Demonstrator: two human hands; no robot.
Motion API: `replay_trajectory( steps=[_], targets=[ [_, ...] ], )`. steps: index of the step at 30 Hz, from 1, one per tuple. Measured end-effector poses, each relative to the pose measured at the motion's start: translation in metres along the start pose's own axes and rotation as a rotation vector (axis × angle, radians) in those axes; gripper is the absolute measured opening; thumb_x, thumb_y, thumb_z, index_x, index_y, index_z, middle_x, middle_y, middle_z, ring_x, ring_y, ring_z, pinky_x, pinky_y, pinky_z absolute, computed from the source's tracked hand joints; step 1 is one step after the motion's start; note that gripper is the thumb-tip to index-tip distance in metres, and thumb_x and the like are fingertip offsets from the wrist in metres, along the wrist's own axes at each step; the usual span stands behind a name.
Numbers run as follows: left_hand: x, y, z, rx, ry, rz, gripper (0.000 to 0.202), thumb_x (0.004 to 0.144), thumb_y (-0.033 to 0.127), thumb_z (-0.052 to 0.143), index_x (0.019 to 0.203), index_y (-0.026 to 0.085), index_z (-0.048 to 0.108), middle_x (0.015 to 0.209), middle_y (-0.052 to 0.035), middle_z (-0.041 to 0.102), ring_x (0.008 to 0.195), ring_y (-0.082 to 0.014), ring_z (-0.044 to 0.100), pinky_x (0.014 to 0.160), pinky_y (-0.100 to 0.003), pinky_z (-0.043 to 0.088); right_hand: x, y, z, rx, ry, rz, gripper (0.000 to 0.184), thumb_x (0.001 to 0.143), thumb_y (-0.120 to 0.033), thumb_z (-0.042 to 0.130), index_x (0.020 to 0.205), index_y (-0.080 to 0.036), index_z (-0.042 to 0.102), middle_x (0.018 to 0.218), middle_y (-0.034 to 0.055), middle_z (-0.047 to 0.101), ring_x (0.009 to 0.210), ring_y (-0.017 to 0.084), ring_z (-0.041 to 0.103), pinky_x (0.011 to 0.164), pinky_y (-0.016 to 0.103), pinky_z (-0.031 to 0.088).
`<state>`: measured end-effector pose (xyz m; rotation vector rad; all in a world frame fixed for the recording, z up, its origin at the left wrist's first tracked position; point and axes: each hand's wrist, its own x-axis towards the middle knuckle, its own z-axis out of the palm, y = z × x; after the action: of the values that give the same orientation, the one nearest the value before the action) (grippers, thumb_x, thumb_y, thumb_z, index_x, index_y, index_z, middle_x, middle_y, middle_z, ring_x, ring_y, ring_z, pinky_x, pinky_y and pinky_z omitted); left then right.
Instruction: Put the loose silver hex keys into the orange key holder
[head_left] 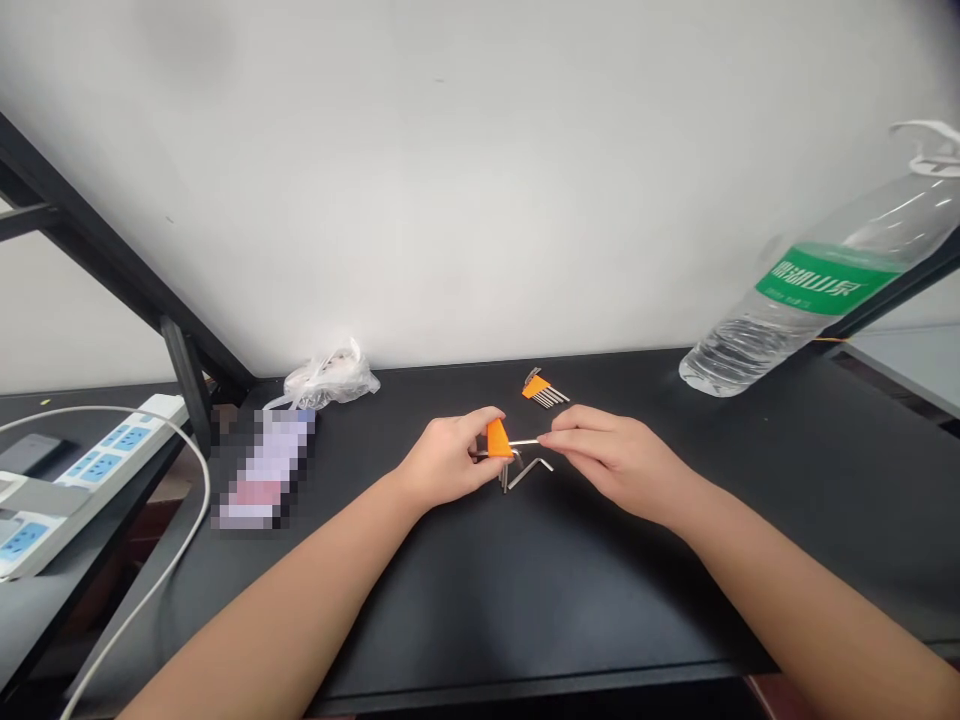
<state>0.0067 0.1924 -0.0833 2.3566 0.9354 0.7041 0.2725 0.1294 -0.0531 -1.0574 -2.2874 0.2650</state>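
Bare forearms (300, 590) reach in from seven and five o'clock over the black desk (480, 610), the left hand (448, 455) pinching an orange holder (498, 440) near the middle, the right hand (616, 452) narrowed on a thin key (524, 442) whose far end meets the holder, though I cannot tell if it is inserted. From the holder, loose keys (525, 474) lie at four to six o'clock, a filled rack (535, 387) at one, the bottle (817, 280) at two, a plastic bag (330, 378) at ten.
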Motion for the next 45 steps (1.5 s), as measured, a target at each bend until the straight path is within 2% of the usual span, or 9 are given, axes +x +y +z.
replay_trajectory(
  steps=[6,13,16,20,23,29,33,38,45],
  targets=[
    [0.002,0.003,-0.001,0.087,0.049,0.095,0.045,0.084,0.038,0.073,0.125,0.022,0.062,0.084,0.0007,0.071,0.074,-0.0160,0.066,0.076,-0.030,0.055,0.008,-0.010,0.010,0.148,-0.058,0.049,0.026,0.101,-0.014,0.050,0.119,-0.025,0.066,0.112,0.0079,0.066,0.096,0.020,0.065,0.084,0.035,0.054],
    [0.002,0.005,-0.002,0.118,0.043,0.146,0.041,0.087,0.034,0.070,0.126,0.023,0.059,0.091,-0.0007,0.073,0.083,-0.0190,0.069,0.084,-0.034,0.055,0.014,-0.012,0.030,0.461,-0.077,0.293,0.022,0.097,-0.014,0.053,0.114,-0.024,0.061,0.106,0.0046,0.066,0.087,0.017,0.065,0.078,0.033,0.056],
    [0.003,0.006,-0.004,0.128,0.020,0.100,0.039,0.093,0.034,0.066,0.129,0.025,0.056,0.090,0.0015,0.073,0.079,-0.0170,0.067,0.081,-0.032,0.054,0.010,0.001,0.024,0.298,-0.088,0.318,0.018,0.096,-0.018,0.057,0.112,-0.023,0.063,0.105,0.0051,0.065,0.081,0.017,0.064,0.073,0.032,0.055],
    [0.004,0.005,-0.004,0.145,-0.008,0.063,0.040,0.097,0.036,0.062,0.134,0.026,0.051,0.089,0.0025,0.073,0.078,-0.0169,0.066,0.080,-0.031,0.053,0.003,0.013,0.014,0.028,-0.247,0.228,0.014,0.095,-0.026,0.061,0.108,-0.024,0.067,0.111,0.0060,0.062,0.079,0.016,0.062,0.071,0.032,0.052],
    [0.004,0.004,-0.004,0.149,-0.002,0.063,0.042,0.098,0.037,0.061,0.137,0.026,0.049,0.092,0.0014,0.073,0.080,-0.0174,0.067,0.080,-0.031,0.053,-0.001,0.010,0.013,-0.069,-0.330,0.231,0.007,0.092,-0.020,0.060,0.095,-0.022,0.066,0.102,0.0035,0.062,0.068,0.013,0.058,0.063,0.029,0.047],
    [0.004,0.003,-0.004,0.174,0.004,0.059,0.045,0.099,0.036,0.060,0.140,0.027,0.047,0.096,0.0002,0.072,0.081,-0.0179,0.068,0.082,-0.032,0.054,0.000,0.008,0.007,-0.007,-0.336,0.379,0.012,0.080,-0.010,0.062,0.078,-0.021,0.057,0.073,-0.0015,0.060,0.057,0.012,0.051,0.052,0.025,0.037],
    [0.004,0.004,-0.006,0.190,-0.009,0.048,0.045,0.099,0.035,0.059,0.141,0.026,0.046,0.093,0.0003,0.071,0.080,-0.0184,0.066,0.081,-0.032,0.053,0.003,0.013,-0.006,0.240,-0.197,0.374,0.006,0.093,-0.022,0.060,0.091,-0.022,0.065,0.076,-0.0012,0.063,0.062,0.013,0.055,0.058,0.026,0.045],
    [0.004,0.006,-0.007,0.209,-0.038,0.069,0.041,0.101,0.036,0.055,0.139,0.025,0.045,0.092,-0.0007,0.070,0.081,-0.0191,0.065,0.082,-0.034,0.052,0.005,0.007,-0.011,0.216,0.109,0.268,0.012,0.097,-0.025,0.061,0.097,-0.023,0.072,0.092,0.0048,0.069,0.072,0.016,0.060,0.062,0.029,0.047],
    [0.004,0.007,-0.005,0.245,-0.032,0.116,0.043,0.101,0.038,0.056,0.140,0.025,0.045,0.091,-0.0013,0.070,0.082,-0.0200,0.065,0.083,-0.035,0.052,0.008,-0.005,-0.001,0.169,0.177,0.154,0.015,0.099,-0.022,0.058,0.098,-0.025,0.074,0.096,0.0057,0.073,0.084,0.020,0.067,0.072,0.034,0.053]
  ],
)
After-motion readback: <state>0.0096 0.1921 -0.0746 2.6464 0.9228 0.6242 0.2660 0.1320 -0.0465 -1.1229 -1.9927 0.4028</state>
